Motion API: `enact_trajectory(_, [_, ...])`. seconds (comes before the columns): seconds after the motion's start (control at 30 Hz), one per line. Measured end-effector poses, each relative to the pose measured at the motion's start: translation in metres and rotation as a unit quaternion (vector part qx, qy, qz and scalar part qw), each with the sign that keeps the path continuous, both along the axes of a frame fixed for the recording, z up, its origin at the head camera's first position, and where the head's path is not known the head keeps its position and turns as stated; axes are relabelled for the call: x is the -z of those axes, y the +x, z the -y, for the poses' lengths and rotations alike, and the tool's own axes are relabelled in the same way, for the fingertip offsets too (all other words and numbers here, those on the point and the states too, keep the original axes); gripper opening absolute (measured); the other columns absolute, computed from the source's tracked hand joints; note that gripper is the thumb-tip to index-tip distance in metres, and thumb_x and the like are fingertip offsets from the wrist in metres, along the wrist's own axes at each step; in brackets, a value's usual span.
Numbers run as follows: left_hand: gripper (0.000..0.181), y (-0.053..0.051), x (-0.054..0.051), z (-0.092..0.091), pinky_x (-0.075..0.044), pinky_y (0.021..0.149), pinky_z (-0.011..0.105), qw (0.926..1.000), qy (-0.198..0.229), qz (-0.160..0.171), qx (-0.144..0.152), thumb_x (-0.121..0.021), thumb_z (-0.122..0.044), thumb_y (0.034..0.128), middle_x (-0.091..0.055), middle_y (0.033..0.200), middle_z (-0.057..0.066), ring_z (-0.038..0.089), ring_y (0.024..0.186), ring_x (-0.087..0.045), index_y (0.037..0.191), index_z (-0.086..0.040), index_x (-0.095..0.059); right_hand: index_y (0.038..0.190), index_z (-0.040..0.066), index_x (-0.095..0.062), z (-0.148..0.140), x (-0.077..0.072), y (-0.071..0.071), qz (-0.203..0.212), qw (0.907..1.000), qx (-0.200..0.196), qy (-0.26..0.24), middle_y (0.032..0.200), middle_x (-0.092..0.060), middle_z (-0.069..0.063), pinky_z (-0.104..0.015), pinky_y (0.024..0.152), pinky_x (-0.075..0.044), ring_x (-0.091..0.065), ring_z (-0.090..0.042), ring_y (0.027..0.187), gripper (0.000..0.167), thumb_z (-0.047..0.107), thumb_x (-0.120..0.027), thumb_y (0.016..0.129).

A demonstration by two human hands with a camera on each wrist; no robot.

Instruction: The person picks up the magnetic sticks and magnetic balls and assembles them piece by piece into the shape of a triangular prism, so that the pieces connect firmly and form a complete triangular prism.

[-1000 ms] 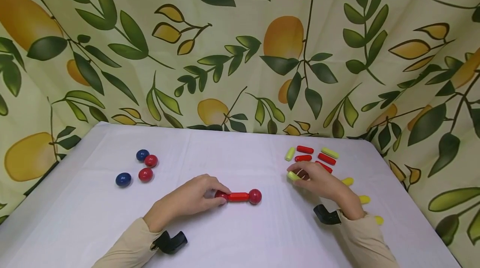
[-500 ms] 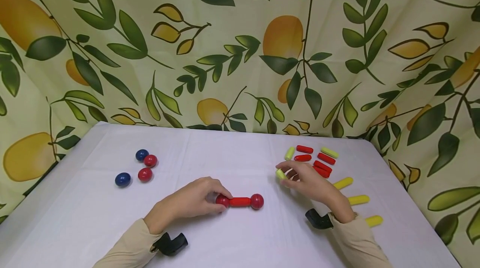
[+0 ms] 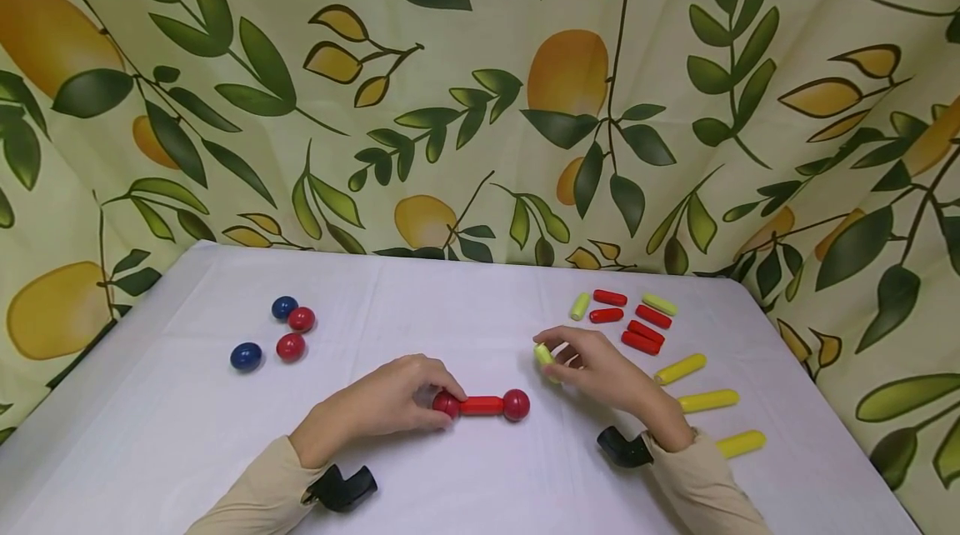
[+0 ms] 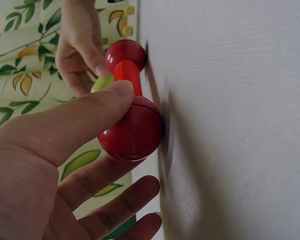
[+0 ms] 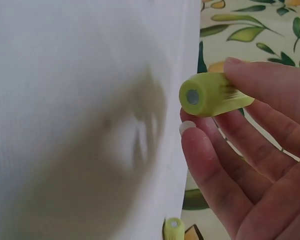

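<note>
Head, left hand: we see thumb and finger clamped on the near ball of the red ball-and-rod piece.
Head, right hand: apart from the left, pinching a green rod, fingers bent.
Head, loose balls: two blue balls and two red balls at left.
Head, loose rods: five red rods, two more light green rods, three yellow rods at right; right arm covers part of the lowest yellow one.
Head, red piece: lies level on the white cloth, one ball on each end of a red rod; the hand hides part of one ball.
Left wrist, hand: thumb over the ball-rod joint, other fingers spread.
Left wrist, green rod: partly hidden behind the red piece; we can't tell if they touch.
Right wrist, hand: one fingertip on top of the rod, others curved below.
Right wrist, green rod: grey disc in its end.
</note>
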State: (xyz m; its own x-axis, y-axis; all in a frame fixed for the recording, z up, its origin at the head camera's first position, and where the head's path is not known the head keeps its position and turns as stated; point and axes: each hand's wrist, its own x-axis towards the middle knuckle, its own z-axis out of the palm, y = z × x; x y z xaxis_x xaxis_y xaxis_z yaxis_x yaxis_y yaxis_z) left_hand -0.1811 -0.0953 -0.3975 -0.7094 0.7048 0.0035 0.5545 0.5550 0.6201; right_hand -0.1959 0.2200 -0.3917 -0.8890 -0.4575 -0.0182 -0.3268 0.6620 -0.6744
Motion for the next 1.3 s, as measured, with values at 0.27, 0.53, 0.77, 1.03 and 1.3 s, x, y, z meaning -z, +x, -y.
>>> enact_trajectory(0.27, [0.024,0.001,0.000,-0.003,-0.048,0.087,0.028,1.0000,-0.002,-0.001,0.005,-0.080,-0.024,0.0829,-0.069,0.100,-0.016,0.003,0.092,-0.054,0.106,-0.025,-0.075,0.128,0.007,-0.062,0.011,0.002,0.004,0.004,0.9999,0.000,-0.010,0.116,-0.068,-0.003,-0.021,0.079,-0.053,-0.066,-0.015,0.094,0.041,0.019,-0.073,0.090])
enact_trajectory(0.53, [0.024,0.002,0.000,-0.004,-0.048,0.086,0.027,0.9999,-0.006,0.013,-0.002,-0.080,-0.025,0.0828,-0.069,0.099,-0.017,0.003,0.090,-0.054,0.106,-0.026,-0.075,0.130,0.007,-0.060,0.019,0.004,0.008,-0.002,0.9995,0.008,-0.031,0.117,-0.068,-0.005,-0.022,0.074,-0.054,-0.066,-0.013,0.090,0.043,0.019,-0.072,0.090])
enact_trajectory(0.77, [0.025,0.001,0.000,-0.004,-0.048,0.083,0.026,0.9996,-0.001,0.028,-0.003,-0.081,-0.024,0.0823,-0.069,0.098,-0.017,0.003,0.088,-0.054,0.106,-0.026,-0.075,0.133,0.006,-0.056,0.026,0.006,0.011,0.008,0.9981,0.009,-0.060,0.124,-0.065,-0.013,-0.022,0.069,-0.055,-0.067,-0.010,0.084,0.044,0.017,-0.069,0.092])
enact_trajectory(1.03, [0.025,0.002,0.000,-0.005,-0.048,0.082,0.025,0.9997,-0.004,0.024,-0.003,-0.081,-0.026,0.0821,-0.068,0.096,-0.017,0.005,0.088,-0.054,0.106,-0.025,-0.075,0.134,0.007,-0.055,0.036,0.008,0.015,0.018,0.9971,0.005,-0.074,0.124,-0.063,-0.013,-0.020,0.072,-0.055,-0.068,-0.009,0.085,0.044,0.018,-0.069,0.093])
enact_trajectory(1.3, [0.025,0.001,-0.001,-0.005,-0.047,0.080,0.025,0.9995,-0.007,0.030,-0.006,-0.082,-0.026,0.0816,-0.069,0.096,-0.017,0.006,0.086,-0.054,0.106,-0.025,-0.075,0.136,0.009,-0.052,0.037,0.008,0.016,0.040,0.9976,-0.012,-0.055,0.115,-0.066,-0.008,-0.020,0.075,-0.054,-0.067,-0.012,0.088,0.049,0.024,-0.070,0.093])
